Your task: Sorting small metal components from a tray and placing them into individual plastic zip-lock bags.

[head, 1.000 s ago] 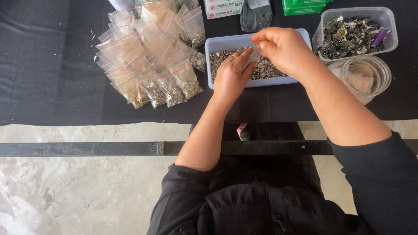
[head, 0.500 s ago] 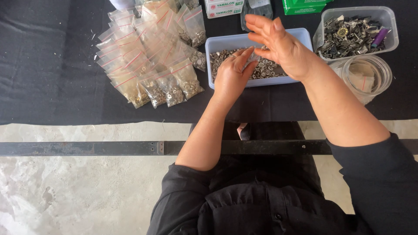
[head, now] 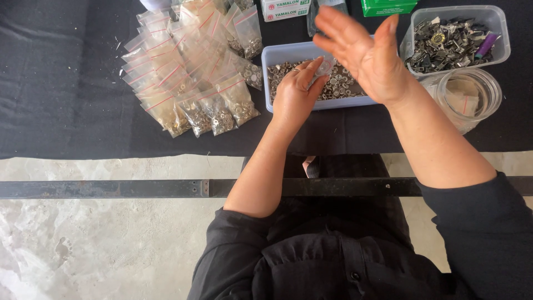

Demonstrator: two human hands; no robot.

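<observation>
From the head camera, the left hand (head: 297,94) rests in the pale blue tray (head: 276,57) of small metal rings (head: 344,86), fingers curled and pinched together on something too small to make out. The right hand (head: 366,50) hovers above the tray, spread flat and holding nothing. Filled clear bags (head: 194,72) lie left; a clear tub (head: 496,25) of metal parts sits far right.

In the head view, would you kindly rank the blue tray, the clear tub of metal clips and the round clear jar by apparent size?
1. Blue tray, partly covered by the hands.
2. Clear tub of metal clips, slightly smaller.
3. Round clear jar, smallest.
</observation>
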